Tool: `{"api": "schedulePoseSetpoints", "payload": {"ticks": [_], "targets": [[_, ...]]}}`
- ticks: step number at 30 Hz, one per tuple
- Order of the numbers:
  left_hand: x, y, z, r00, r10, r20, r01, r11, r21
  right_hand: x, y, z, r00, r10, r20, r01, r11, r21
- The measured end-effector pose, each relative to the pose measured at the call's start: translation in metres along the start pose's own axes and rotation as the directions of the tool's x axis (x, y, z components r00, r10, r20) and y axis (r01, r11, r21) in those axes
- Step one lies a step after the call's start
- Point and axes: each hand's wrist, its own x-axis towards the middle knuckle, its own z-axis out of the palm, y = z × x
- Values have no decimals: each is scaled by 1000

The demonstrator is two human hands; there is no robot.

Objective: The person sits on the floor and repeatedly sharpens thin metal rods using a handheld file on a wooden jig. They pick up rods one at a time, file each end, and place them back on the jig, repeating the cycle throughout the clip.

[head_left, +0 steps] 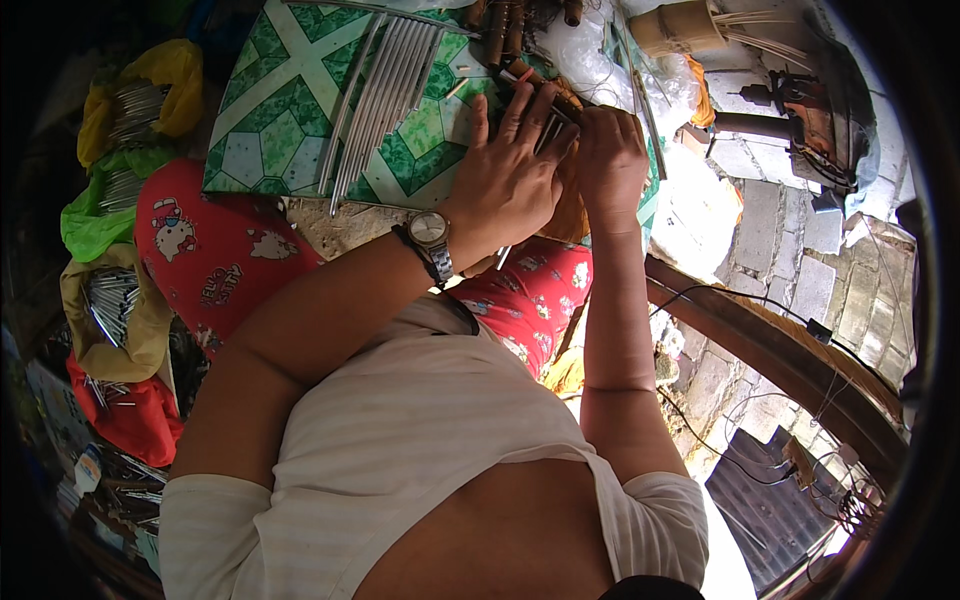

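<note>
My left hand (512,168) lies over several thin metal rods (503,257), its fingers stretched and apart. Close beside it, my right hand (612,160) is closed in a pinch near the rods' far ends; what its fingertips hold is hidden. A brown, wood-like piece (570,212) shows beneath and between the hands. Left of them, a row of silver metal tubes (392,100) of stepped lengths rests on a green-and-white patterned board (262,130). A small pale stick (457,88) lies by the left fingertips.
Brown tubes (515,28) and clear plastic (640,60) lie at the far side. A bamboo holder (675,28) contains thin sticks. Yellow (180,80), green (85,225), tan (90,345) and red bags (150,425) of metal tubes line the left. Cables (740,292) run at right.
</note>
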Motion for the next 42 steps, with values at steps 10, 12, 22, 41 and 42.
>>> {"api": "schedulePoseSetpoints", "payload": {"ticks": [10, 12, 22, 41, 42], "targets": [[0, 0, -1, 1000, -5, 6, 5, 1000, -14, 1, 1, 6, 999, 22, -42, -20, 998, 53], [0, 0, -1, 1000, -7, 16, 7, 1000, -11, 0, 2, 8, 997, 56, -44, -52, 995, 80], [0, 0, -1, 1000, -8, 25, 8, 1000, 2, -2, 1, 6, 999, 51, -3, -50, 992, 112], [0, 0, 0, 999, 14, -36, -13, 1000, 8, 5, -1, -3, 946, 296, 130, -321, 913, 254], [0, -1, 0, 999, 14, -35, -13, 1000, 15, 6, 0, -4, 936, 314, 160, -346, 907, 242]]}}
